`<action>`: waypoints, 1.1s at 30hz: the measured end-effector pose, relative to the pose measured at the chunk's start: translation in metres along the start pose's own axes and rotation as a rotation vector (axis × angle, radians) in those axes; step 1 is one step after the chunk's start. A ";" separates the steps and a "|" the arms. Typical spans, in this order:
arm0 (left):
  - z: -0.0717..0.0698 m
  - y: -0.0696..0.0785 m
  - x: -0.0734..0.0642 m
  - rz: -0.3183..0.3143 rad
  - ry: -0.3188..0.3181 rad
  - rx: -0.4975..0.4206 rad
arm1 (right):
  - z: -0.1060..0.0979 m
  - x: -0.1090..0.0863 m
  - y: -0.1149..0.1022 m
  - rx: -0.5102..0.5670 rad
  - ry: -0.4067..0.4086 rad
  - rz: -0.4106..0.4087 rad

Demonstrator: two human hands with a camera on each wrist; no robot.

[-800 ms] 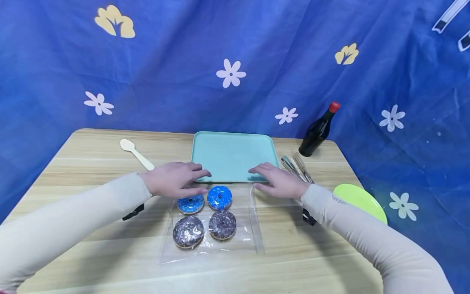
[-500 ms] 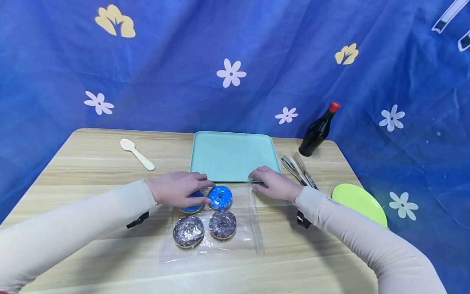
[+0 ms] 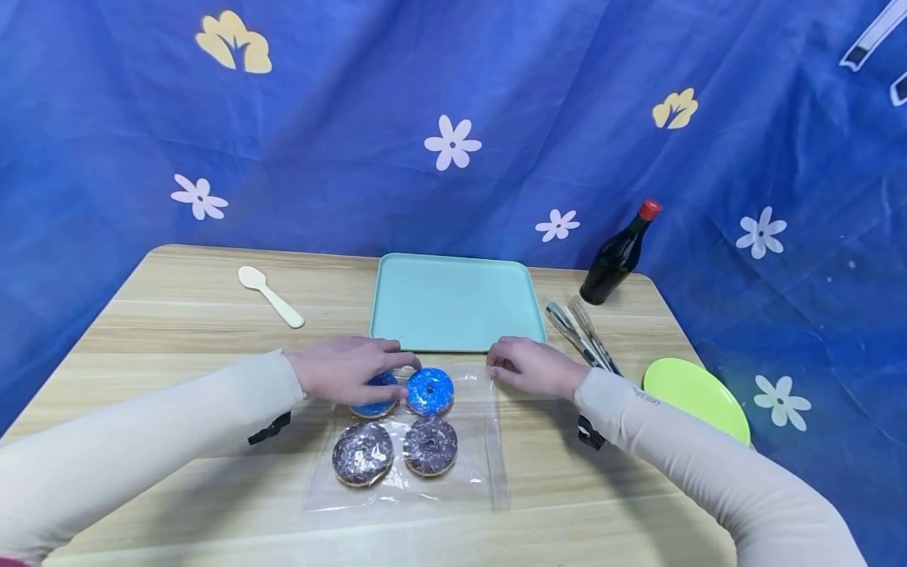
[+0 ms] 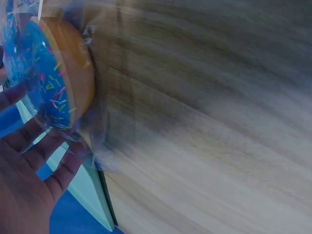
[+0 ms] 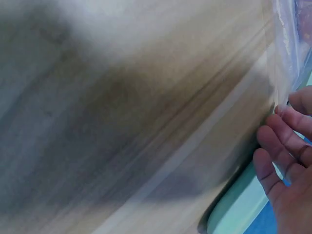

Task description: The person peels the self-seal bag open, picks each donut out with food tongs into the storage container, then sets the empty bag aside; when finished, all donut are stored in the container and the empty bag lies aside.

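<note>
On the table a clear plastic bag (image 3: 464, 488) lies flat with two dark-iced doughnuts, a left one (image 3: 363, 454) and a right one (image 3: 431, 446), nearer the person. Two blue-iced doughnuts with sprinkles are in its far half. My left hand (image 3: 350, 370) partly covers the left blue doughnut (image 4: 51, 83), its fingers extended at the bag's far edge; the thumb reaches toward the right blue doughnut (image 3: 430, 391). At the bag's far right corner, my right hand (image 3: 531, 366) pinches the plastic between thumb and index finger, as the right wrist view shows.
Just beyond the bag lies a light-blue tray (image 3: 457, 303). Metal tongs (image 3: 583, 335) rest right of it, with a dark bottle (image 3: 615, 260) standing behind. A green plate (image 3: 696, 398) sits at the right edge, a white spoon (image 3: 272, 297) at the far left.
My left hand has shifted right and toward me, over the left blue doughnut. The right hand's fingers have drawn together at the bag's corner. The head view has tilted slightly.
</note>
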State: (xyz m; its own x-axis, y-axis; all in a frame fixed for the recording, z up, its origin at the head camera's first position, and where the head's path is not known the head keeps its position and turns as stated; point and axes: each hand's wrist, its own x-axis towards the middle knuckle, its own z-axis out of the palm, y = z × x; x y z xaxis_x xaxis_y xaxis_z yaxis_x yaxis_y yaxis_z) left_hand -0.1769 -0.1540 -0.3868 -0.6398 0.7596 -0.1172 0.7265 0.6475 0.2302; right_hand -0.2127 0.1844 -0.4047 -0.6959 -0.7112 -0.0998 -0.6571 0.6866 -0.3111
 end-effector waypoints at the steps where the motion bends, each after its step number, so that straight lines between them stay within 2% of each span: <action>1: 0.000 0.000 0.001 -0.010 -0.001 -0.013 | 0.000 -0.001 0.000 0.012 -0.005 0.001; 6: 0.001 0.002 0.010 -0.060 0.004 -0.128 | 0.002 -0.002 0.001 0.087 0.000 0.012; 10: 0.002 0.003 0.019 -0.088 0.007 -0.243 | 0.005 -0.001 0.001 0.123 0.027 -0.012; 14: 0.003 0.003 0.027 -0.095 -0.002 -0.283 | 0.008 0.000 0.000 0.139 0.056 -0.035; 22: 0.003 0.004 0.032 -0.108 -0.020 -0.352 | 0.010 -0.002 -0.001 0.066 0.113 -0.028; 27: 0.003 0.005 0.033 -0.117 -0.001 -0.421 | 0.009 -0.004 -0.003 -0.009 0.142 -0.024; 33: 0.002 0.007 0.035 -0.157 0.020 -0.477 | 0.008 -0.005 -0.003 -0.025 0.169 -0.061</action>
State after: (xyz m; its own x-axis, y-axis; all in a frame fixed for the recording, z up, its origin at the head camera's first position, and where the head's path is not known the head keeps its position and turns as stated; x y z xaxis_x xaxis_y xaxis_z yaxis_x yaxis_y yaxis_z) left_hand -0.1937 -0.1230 -0.3917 -0.7402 0.6511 -0.1679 0.4286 0.6493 0.6283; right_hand -0.2049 0.1842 -0.4110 -0.6916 -0.7178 0.0799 -0.7055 0.6477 -0.2877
